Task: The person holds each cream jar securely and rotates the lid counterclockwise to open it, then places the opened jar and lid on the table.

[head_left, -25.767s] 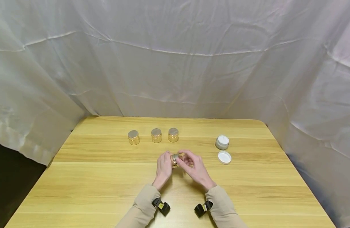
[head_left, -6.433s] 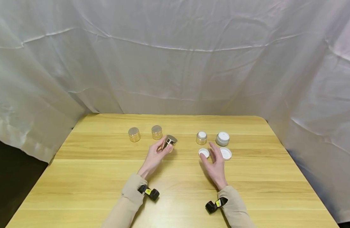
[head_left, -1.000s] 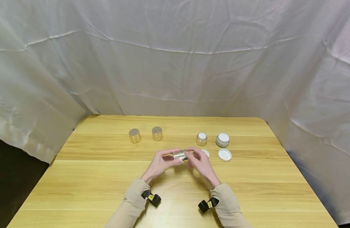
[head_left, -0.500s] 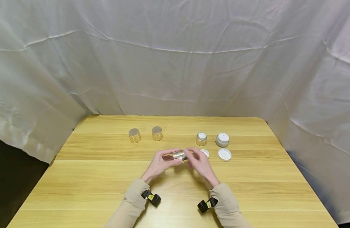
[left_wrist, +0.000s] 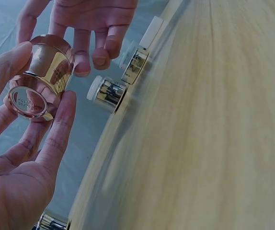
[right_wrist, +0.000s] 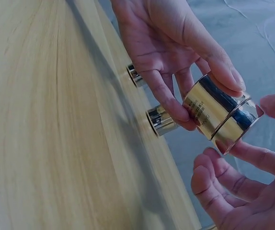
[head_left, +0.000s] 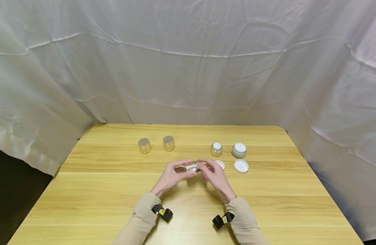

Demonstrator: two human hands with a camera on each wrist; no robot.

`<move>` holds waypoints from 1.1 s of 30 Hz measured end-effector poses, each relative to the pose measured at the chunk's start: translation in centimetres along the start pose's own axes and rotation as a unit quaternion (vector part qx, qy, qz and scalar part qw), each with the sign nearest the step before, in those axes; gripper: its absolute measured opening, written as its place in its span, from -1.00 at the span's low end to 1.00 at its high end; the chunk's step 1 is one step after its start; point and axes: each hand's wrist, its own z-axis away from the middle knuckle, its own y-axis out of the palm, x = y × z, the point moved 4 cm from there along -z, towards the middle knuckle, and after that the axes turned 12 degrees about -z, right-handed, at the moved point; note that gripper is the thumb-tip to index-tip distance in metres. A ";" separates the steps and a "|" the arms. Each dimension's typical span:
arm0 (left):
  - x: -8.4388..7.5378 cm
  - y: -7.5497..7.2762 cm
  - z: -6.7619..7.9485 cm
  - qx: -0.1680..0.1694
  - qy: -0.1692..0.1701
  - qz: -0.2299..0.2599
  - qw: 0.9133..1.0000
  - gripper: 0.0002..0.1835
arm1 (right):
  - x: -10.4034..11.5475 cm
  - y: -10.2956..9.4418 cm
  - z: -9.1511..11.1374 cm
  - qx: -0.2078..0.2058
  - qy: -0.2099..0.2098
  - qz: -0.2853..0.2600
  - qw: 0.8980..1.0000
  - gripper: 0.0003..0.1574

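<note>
Between both hands a small shiny gold cosmetic jar [head_left: 191, 166] lies tilted on its side above the table. My left hand [head_left: 171, 175] grips its body with thumb and fingers; printed text shows on the side [right_wrist: 202, 108], and on the base [left_wrist: 28, 101] in the left wrist view. At the other end my right hand [head_left: 217, 178] pinches the jar's lid [right_wrist: 245, 120], thumb and fingertips at its edge. The lid sits on the body, a seam between them. Just beyond the right hand lies an upturned white-lined lid [head_left: 220, 164], partly hidden by that hand.
Two capped gold jars [head_left: 144, 146] stand at the back left of the wooden table [head_left: 83, 197]. Back right are a lidless gold jar [head_left: 216, 150] with a white top and a larger grey jar [head_left: 238, 151]. A white upturned lid [head_left: 241, 166] lies before the latter.
Over the last second only the right fingers shift slightly on the lid. Since 6.4 seconds ago, the right hand has come left onto the jar. Earlier, another gold jar was opened and stood at right.
</note>
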 end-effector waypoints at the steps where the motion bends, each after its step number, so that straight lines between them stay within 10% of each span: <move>1: 0.0 0.0 0.0 0.001 0.000 0.000 1.000 -0.39 | 0.0 0.0 0.0 0.001 0.004 0.000 1.000 -0.52; 33: 0.0 0.0 0.1 0.004 -0.002 -0.006 1.000 -0.39 | 0.2 0.0 0.2 0.014 -0.002 -0.001 1.000 -0.58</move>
